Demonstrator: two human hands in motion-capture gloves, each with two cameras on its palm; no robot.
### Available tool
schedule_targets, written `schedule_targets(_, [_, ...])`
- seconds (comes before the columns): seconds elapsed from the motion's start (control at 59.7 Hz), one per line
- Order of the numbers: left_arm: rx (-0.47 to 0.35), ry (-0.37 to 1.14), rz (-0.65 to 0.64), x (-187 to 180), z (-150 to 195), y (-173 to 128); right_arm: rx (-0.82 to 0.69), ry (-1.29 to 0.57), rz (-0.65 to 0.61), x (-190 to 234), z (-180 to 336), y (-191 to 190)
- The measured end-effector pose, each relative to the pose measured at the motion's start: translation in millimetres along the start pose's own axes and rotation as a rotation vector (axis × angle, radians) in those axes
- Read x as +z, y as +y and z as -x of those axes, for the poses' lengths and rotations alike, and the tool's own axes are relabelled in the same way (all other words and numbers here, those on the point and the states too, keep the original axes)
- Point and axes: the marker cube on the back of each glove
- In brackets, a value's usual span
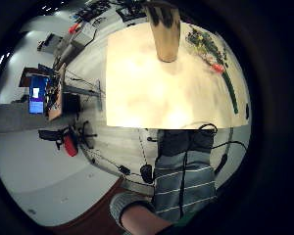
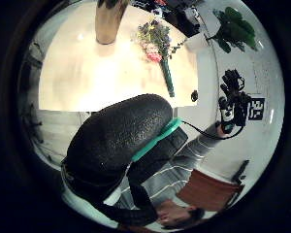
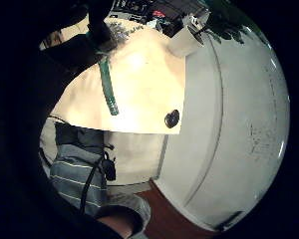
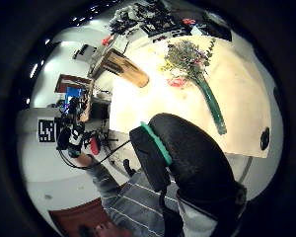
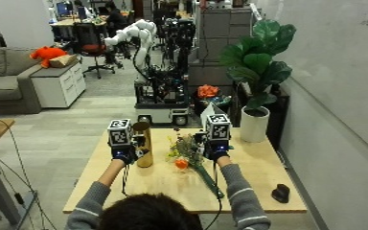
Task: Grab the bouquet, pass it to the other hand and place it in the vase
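Observation:
A gold vase stands upright on the light wooden table, left of centre. The bouquet lies flat beside it, flowers towards the vase and green wrapped stem pointing to the front edge. My left hand hovers just left of the vase, holding nothing. My right hand hovers at the bouquet's right side and holds nothing. The palm views look down from above on the vase, the bouquet and its stem. A thumb fills the left thumb side view.
A small black object lies near the table's front right corner. Behind the table stands a robot cart, with a potted plant by the white wall on the right. A chair is behind me.

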Motion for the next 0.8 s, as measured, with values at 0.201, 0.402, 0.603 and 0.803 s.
schedule_targets(0.201, [0.009, 0.030, 0.016, 17, 2, -8, -0.007, -0.001, -0.052, 1, -8, -7])
schedule_targets(0.402, [0.014, 0.003, -0.016, 16, -6, -6, -0.033, 0.002, -0.046, -5, 1, 6])
schedule_targets(0.603, [0.047, 0.035, 0.010, 29, -9, -23, -0.030, 0.004, -0.024, 1, 7, -3])
schedule_targets(0.803, [0.097, 0.052, 0.015, 22, -21, -6, 0.026, 0.049, 0.028, -7, 6, 10])
